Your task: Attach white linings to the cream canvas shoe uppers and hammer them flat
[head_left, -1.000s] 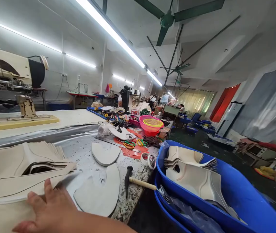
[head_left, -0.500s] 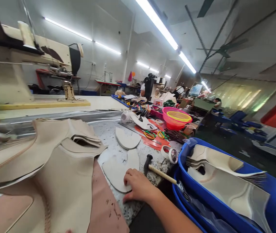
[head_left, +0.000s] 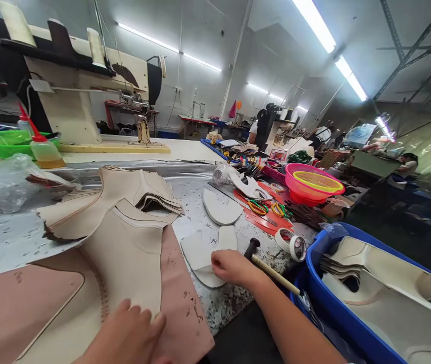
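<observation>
White curved piece (head_left: 196, 253): lay on the bench (head_left: 190, 189), just right of the brown sheet (head_left: 185, 303); a fold showed at its near edge, not visible half a second earlier.
Right hand (head_left: 234, 268): had left the beige pieces, where it was a second before, and had gone from reaching over the white piece to curling in at its edge; judging by the fold, the fingers were pinching it, though their tips were hidden.
Meaning for the work: attention seemed to have passed from the beige to the white, with the pick-up only starting, since most of the white piece lay flat.
Beige panel (head_left: 135, 263): was spread over the brown sheet, its far end by the stacked beige panels (head_left: 158, 189).
Left hand (head_left: 126, 331): had come into view on that panel, fingers loosely bent and resting, gripping nothing visible; it seemed to steady it.
White half-oval (head_left: 221, 210): sat just beyond the curved piece, untouched.
Hammer (head_left: 276, 274): lay right of the right hand.
Blue tub (head_left: 309, 263): stood farther right, holding more beige pieces.
</observation>
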`<action>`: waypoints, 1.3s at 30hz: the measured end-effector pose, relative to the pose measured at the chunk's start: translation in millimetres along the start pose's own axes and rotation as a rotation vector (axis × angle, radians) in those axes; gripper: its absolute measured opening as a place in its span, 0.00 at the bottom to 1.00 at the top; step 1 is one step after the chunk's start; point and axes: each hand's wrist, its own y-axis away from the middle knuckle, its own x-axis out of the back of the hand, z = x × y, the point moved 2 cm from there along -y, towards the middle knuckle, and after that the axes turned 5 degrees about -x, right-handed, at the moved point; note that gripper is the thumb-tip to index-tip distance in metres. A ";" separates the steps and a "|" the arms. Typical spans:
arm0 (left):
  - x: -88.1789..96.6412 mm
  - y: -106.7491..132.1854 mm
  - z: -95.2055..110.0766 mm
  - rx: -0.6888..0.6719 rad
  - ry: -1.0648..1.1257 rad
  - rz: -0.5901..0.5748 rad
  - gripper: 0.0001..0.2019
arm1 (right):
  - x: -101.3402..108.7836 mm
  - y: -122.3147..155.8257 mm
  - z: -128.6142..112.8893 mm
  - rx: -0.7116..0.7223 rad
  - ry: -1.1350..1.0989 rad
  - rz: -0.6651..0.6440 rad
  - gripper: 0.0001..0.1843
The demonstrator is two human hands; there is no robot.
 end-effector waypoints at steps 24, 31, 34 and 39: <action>20.4 -57.6 9.7 0.271 2.014 0.529 0.24 | -21.6 40.1 -64.2 0.663 -0.155 0.681 0.04; -6.2 -63.9 7.6 0.350 2.124 0.656 0.16 | -67.0 32.1 -10.6 -0.113 -0.615 0.752 0.18; 4.1 -53.6 -6.3 0.312 2.170 0.765 0.17 | -67.7 24.8 -5.7 -0.203 -0.649 0.696 0.15; 36.2 -15.6 -26.4 0.264 2.170 1.022 0.24 | -50.9 27.2 -42.9 -0.143 -0.872 0.392 0.31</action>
